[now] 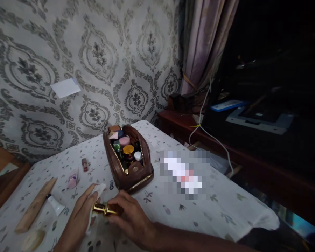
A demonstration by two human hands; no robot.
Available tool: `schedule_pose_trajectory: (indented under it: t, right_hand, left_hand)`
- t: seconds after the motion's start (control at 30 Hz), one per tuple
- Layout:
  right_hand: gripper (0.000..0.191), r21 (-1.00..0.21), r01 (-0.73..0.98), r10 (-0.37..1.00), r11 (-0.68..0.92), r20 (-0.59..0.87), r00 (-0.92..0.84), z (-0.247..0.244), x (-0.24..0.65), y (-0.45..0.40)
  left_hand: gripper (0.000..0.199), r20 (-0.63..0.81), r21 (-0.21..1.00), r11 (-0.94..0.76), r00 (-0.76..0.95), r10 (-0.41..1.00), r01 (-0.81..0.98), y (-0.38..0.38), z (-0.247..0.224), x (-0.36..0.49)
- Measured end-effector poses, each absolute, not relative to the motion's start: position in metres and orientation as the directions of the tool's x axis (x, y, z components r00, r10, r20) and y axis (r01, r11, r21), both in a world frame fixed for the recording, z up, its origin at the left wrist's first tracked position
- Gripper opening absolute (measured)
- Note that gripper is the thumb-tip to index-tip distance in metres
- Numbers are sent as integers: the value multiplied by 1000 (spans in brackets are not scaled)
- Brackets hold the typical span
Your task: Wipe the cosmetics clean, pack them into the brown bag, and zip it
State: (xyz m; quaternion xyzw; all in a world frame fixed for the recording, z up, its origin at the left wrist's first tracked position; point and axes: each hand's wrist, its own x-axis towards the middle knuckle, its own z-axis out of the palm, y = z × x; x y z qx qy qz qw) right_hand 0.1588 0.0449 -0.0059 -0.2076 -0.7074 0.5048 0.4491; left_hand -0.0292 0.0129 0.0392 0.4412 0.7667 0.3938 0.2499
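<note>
My left hand (80, 213) is closed around a crumpled white tissue (100, 189), close to the near side of the table. My right hand (131, 217) grips a small shiny gold container (105, 209), whose left end touches the tissue. Just beyond both hands, an open brown leather bag (115, 169) holds several jars and bottles, among them a gold-lidded jar (128, 151) and a white-capped one (138, 155).
On the patterned tablecloth (162, 213) at left lie a wooden piece (36, 206), a white tube (55, 204), a pink tube (72, 178) and a small dark-red bottle (84, 164). A blurred patch covers something right of the bag. White cables (215, 134) hang at right.
</note>
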Motion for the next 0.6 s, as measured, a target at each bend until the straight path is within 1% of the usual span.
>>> schedule_pose_trajectory:
  t: [0.03,0.07,0.1,0.17,0.23,0.27,0.33,0.4,0.43,0.5,0.53,0.6]
  right_hand:
    - [20,-913,-204,758,353,407,-509,-7,159,45]
    - [23,-918,-247,762,309,395,-513,-8,158,45]
    - [26,-918,-283,762,277,389,-518,-8,158,45]
    - [27,-917,-315,763,246,383,-520,-6,158,43]
    - [25,-923,-313,781,223,362,-509,-2,159,42]
    - [25,-928,-310,792,208,345,-504,-1,160,42]
    - [25,-940,-290,805,180,310,-506,2,162,43]
    - [26,-951,-236,815,197,293,-500,4,163,45]
    - [26,-954,-204,821,221,295,-489,4,164,46]
    - [27,-947,-169,825,275,322,-465,5,165,47]
    - [27,-942,-168,824,292,337,-456,6,165,47]
    - [26,-939,-181,831,293,343,-437,8,166,48]
  left_hand:
    - [53,-86,834,333,-494,865,439,16,41,-21]
    - [56,-99,841,329,-477,873,429,18,43,-14]
    - [57,-76,847,296,-451,889,441,19,44,-8]
    - [53,35,839,182,-385,922,513,20,44,0]
    - [47,150,798,76,-320,935,597,19,41,5]
    - [45,192,769,19,-260,946,639,18,40,7]
    - [43,246,701,-119,-81,966,703,16,39,10]
    - [42,289,637,-242,64,955,732,14,38,12]
    - [43,308,613,-284,108,945,737,13,37,13]
    - [45,335,597,-324,139,932,733,11,33,9]
    - [47,327,608,-319,137,935,726,9,29,6]
    - [52,290,656,-254,73,954,711,4,20,-4]
